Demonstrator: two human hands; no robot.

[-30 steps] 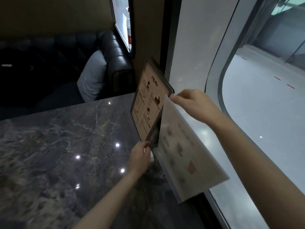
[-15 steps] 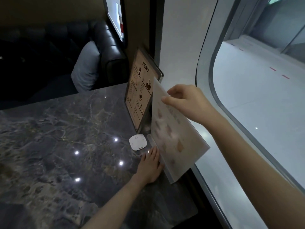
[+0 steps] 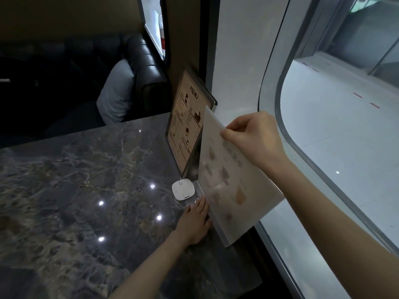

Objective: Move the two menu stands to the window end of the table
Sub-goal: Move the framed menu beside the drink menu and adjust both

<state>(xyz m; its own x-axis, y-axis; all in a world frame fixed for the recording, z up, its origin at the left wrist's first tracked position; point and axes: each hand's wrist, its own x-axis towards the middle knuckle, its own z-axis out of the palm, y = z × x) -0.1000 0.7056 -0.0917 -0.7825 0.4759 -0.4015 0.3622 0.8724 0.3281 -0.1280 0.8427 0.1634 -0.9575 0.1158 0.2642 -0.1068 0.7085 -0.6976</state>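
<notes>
1. We have our right hand [image 3: 252, 143] pinched on the upper edge of the near, pale menu stand [image 3: 233, 182], thumb in front and fingers curled over the back, so the sheet is steadied from the top while it tilts toward the window [image 3: 336, 130]
2. Our left hand [image 3: 194, 223] lies flat and spread on the marble surface [image 3: 75, 190], fingertips against the clear foot of that stand; it grips nothing, and we judge it is there to brace or nudge the base into line
3. The far stand, the brown one printed MENU [image 3: 187, 124], stands upright at the window end of the surface, close by the wall pillar [image 3: 235, 50]; neither of our hands touches it
4. The pale stand sits just near of it, its far corner overlapping the brown one's lower right, so both are at the window end and we judge only the final seating of the near one remains
5. Each stand is a clear holder with a printed sheet inside: drinks and desserts on the brown sheet, faint food pictures on the pale one, too blurred to read
6. A small white square device [image 3: 183, 189] rests on the surface just left of the pale stand's foot, and we should keep the base from pushing it
</notes>
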